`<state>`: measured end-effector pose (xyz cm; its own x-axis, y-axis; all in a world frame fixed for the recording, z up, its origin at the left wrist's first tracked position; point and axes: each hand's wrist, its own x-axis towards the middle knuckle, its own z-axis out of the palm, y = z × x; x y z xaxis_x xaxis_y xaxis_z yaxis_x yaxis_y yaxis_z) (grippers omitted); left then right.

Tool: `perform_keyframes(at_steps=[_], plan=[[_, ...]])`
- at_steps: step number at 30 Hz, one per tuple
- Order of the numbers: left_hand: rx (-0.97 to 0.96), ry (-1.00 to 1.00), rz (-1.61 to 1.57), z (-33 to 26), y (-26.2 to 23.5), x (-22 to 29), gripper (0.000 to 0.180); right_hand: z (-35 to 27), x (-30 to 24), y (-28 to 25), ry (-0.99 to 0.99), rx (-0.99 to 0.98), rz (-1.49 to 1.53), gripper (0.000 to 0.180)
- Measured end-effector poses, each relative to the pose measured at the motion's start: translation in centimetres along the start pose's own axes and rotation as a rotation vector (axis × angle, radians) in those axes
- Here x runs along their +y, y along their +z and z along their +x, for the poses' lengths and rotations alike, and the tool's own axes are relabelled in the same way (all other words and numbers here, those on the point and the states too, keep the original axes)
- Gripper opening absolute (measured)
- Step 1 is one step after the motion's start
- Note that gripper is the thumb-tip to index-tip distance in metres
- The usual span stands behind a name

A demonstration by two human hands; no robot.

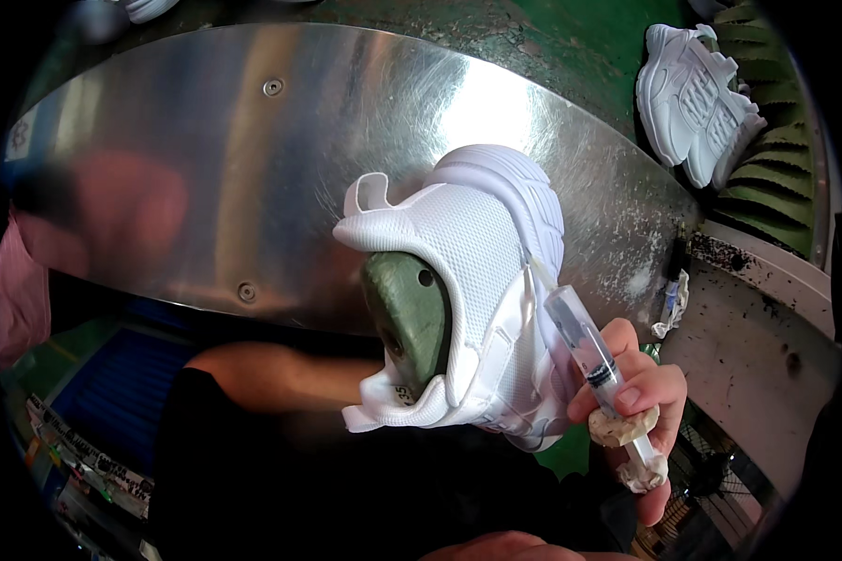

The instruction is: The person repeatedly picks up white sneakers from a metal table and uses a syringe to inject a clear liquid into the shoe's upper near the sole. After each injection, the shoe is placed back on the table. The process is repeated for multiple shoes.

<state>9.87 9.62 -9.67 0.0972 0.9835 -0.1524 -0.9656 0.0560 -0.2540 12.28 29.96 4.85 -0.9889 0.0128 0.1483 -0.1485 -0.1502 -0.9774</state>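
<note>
My right hand (pixel 641 397) is closed around a clear plastic syringe (pixel 575 327). Lumpy off-white wrapping (pixel 624 426) surrounds its finger flange, and more covers the plunger end. The syringe's thin tip points up and left, at the seam between the upper and sole of a white mesh sneaker (pixel 472 224). Whether the tip touches is hard to tell. Inside the sneaker sits a green shoe last (pixel 407 313) with a round hole. A bare limb (pixel 295 374), apparently my left forearm, runs behind the sneaker, which hides my left hand and its fingers.
A curved, shiny metal table (pixel 346 122) with screws lies beyond the sneaker. More white sneakers (pixel 697 103) stand at the upper right beside a green ribbed belt (pixel 767 168). Pink cloth (pixel 19 299) hangs at the left, above a blue crate (pixel 112 393). A fan (pixel 716 477) is at lower right.
</note>
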Motion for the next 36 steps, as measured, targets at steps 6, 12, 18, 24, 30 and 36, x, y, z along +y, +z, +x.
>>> perform_keyframes(at_steps=[6,12,18,24,30,36], plan=[[-0.018,-0.015,-0.03,0.1,0.0,-0.2,0.045,0.4,-0.3,0.4,0.033,0.023,-0.074,0.084],[-0.03,-0.02,-0.052,0.3,-0.2,-0.4,0.045,1.3,-1.0,1.4,0.131,0.041,-0.093,0.077],[-0.033,-0.026,-0.073,0.5,-0.5,-0.5,0.045,1.7,-1.0,1.7,0.098,0.048,-0.124,0.079],[-0.046,-0.031,-0.095,0.6,-0.3,-0.5,0.045,1.8,-3.3,0.3,0.198,-0.099,-0.28,0.075],[-0.035,-0.034,-0.113,0.6,-0.7,-0.5,0.045,1.1,-3.2,0.2,0.191,-0.077,-0.244,0.076],[-0.041,-0.065,-0.159,0.6,-1.0,-0.4,0.045,0.8,-3.8,0.2,0.217,-0.075,-0.228,0.076]])
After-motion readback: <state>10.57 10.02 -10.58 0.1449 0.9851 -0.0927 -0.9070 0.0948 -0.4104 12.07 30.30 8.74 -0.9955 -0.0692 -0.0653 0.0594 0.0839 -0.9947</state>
